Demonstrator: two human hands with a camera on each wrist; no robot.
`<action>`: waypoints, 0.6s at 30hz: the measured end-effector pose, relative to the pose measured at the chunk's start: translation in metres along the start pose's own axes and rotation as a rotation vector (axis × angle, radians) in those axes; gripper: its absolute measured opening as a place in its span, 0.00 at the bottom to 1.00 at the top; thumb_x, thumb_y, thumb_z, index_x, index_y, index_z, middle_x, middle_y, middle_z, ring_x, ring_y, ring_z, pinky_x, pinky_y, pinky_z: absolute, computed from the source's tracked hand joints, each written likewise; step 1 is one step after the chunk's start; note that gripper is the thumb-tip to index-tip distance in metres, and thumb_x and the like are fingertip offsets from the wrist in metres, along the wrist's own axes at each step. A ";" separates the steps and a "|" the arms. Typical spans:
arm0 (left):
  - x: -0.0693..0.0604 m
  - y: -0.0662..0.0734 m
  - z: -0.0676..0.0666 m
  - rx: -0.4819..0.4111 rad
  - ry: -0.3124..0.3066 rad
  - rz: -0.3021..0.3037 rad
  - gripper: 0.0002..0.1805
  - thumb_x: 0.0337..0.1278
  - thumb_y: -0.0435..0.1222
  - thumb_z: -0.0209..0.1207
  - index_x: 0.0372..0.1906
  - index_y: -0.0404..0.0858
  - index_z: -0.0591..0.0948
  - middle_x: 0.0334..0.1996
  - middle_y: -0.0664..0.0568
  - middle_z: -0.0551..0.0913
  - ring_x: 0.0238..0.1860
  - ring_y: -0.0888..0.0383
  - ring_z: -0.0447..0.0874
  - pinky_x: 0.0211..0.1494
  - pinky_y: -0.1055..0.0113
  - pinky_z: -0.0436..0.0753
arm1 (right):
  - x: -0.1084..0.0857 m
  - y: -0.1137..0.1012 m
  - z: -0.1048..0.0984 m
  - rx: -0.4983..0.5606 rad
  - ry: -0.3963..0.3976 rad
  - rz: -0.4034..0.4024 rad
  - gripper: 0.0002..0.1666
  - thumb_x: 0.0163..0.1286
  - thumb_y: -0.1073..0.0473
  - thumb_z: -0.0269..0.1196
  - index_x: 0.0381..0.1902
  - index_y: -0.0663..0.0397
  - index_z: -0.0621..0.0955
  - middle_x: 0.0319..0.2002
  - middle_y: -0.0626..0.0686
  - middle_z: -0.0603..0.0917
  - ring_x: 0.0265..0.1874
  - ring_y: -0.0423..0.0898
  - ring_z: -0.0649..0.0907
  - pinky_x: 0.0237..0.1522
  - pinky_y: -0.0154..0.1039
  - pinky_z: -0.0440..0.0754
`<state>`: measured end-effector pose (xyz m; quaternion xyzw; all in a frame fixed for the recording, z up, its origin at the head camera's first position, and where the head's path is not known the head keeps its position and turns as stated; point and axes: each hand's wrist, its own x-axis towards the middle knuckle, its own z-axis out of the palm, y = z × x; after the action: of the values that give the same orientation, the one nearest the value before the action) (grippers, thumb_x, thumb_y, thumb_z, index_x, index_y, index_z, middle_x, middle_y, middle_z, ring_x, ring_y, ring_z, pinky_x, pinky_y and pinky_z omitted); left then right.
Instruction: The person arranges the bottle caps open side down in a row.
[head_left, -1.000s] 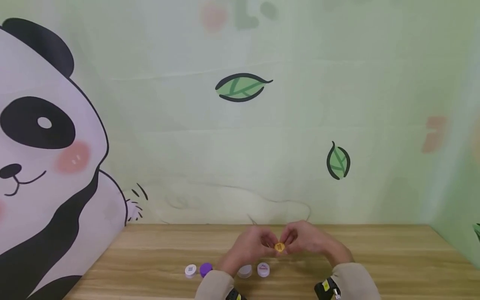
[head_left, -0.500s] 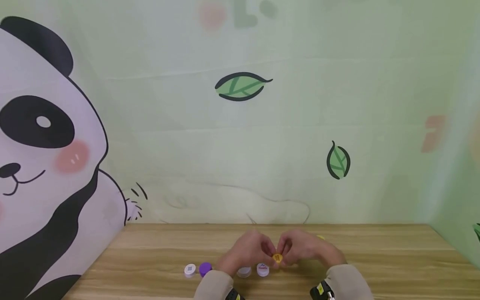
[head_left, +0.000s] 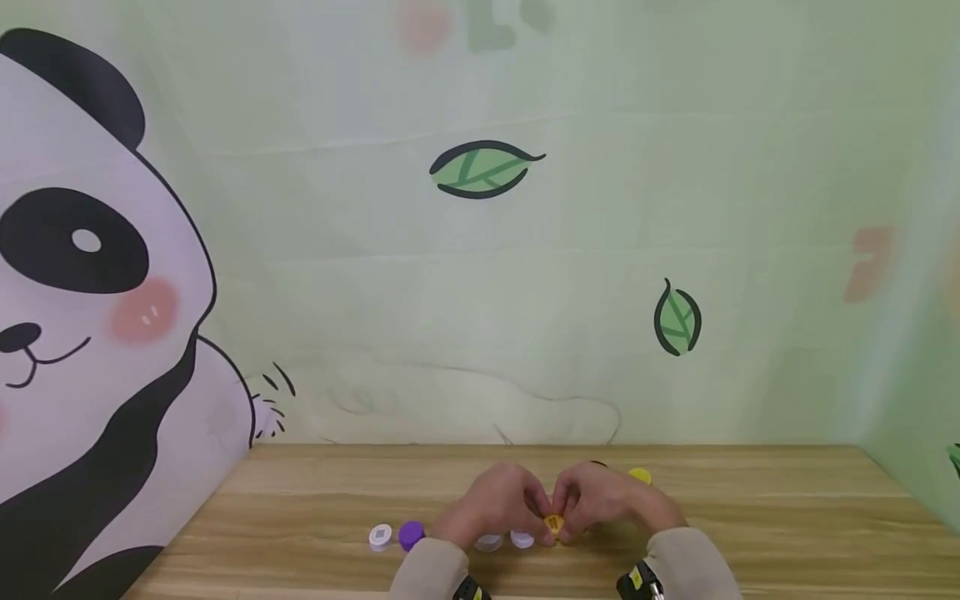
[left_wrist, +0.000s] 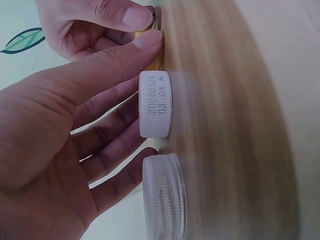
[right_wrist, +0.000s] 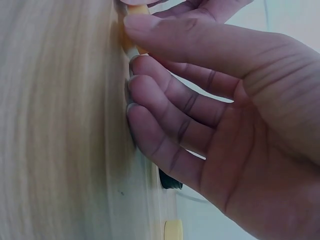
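An orange bottle cap (head_left: 553, 524) with dark print is pinched between the fingertips of both hands, down at the wooden table. My left hand (head_left: 501, 500) grips its left side and my right hand (head_left: 597, 497) its right side. In the left wrist view, a white ribbed cap (left_wrist: 155, 105) with a printed date stands right beside the orange one, close to the left fingers. A wider whitish cap (left_wrist: 165, 195) follows in the same row. The right wrist view shows the right thumb on the orange cap (right_wrist: 139, 9), its other fingertips at the tabletop.
Further left in the row are a purple cap (head_left: 411, 535) and a white cap with a grey square (head_left: 380, 537). Behind the right hand lie a yellow cap (head_left: 640, 476) and a black cap (right_wrist: 170, 180). A printed panda backdrop (head_left: 480, 333) rises behind the table (head_left: 780, 517).
Both hands have brought the orange cap nearer and slightly left, down beside the white cap at the row's right end. The yellow cap behind the right hand has come into view.
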<state>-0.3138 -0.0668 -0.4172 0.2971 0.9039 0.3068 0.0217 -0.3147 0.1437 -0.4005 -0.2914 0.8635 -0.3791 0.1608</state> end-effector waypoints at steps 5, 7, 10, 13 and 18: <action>0.000 0.002 -0.001 0.069 -0.006 0.025 0.12 0.39 0.37 0.85 0.30 0.46 0.91 0.26 0.65 0.88 0.29 0.74 0.79 0.39 0.75 0.77 | 0.002 0.003 -0.001 -0.010 -0.014 -0.014 0.15 0.53 0.72 0.78 0.35 0.58 0.83 0.29 0.48 0.85 0.29 0.42 0.81 0.33 0.34 0.77; 0.000 0.003 -0.001 0.087 -0.007 0.028 0.12 0.39 0.38 0.85 0.30 0.46 0.91 0.25 0.66 0.88 0.29 0.74 0.79 0.39 0.75 0.77 | 0.004 0.006 -0.001 -0.013 -0.023 -0.025 0.16 0.53 0.71 0.79 0.34 0.56 0.83 0.29 0.48 0.85 0.29 0.42 0.81 0.33 0.34 0.78; -0.001 0.004 -0.002 0.106 -0.008 0.032 0.12 0.39 0.39 0.85 0.30 0.47 0.91 0.26 0.67 0.88 0.30 0.74 0.78 0.39 0.76 0.77 | 0.010 0.021 -0.002 -0.052 -0.034 -0.057 0.15 0.56 0.66 0.80 0.35 0.52 0.83 0.29 0.45 0.85 0.29 0.40 0.82 0.33 0.35 0.79; -0.001 0.004 -0.002 0.099 -0.022 0.026 0.12 0.40 0.40 0.85 0.30 0.47 0.92 0.26 0.67 0.87 0.31 0.74 0.77 0.40 0.75 0.77 | 0.010 0.022 -0.002 -0.061 -0.032 -0.047 0.16 0.55 0.65 0.81 0.35 0.50 0.83 0.29 0.45 0.85 0.29 0.40 0.82 0.33 0.35 0.79; 0.000 0.005 -0.004 0.072 -0.057 -0.006 0.12 0.41 0.41 0.85 0.32 0.47 0.92 0.29 0.68 0.86 0.33 0.73 0.77 0.41 0.74 0.78 | 0.001 0.004 -0.001 -0.012 -0.017 0.006 0.15 0.52 0.71 0.79 0.34 0.57 0.84 0.29 0.49 0.85 0.30 0.42 0.82 0.35 0.35 0.79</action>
<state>-0.3119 -0.0662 -0.4116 0.3037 0.9143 0.2654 0.0375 -0.3173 0.1459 -0.4028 -0.2931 0.8652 -0.3707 0.1675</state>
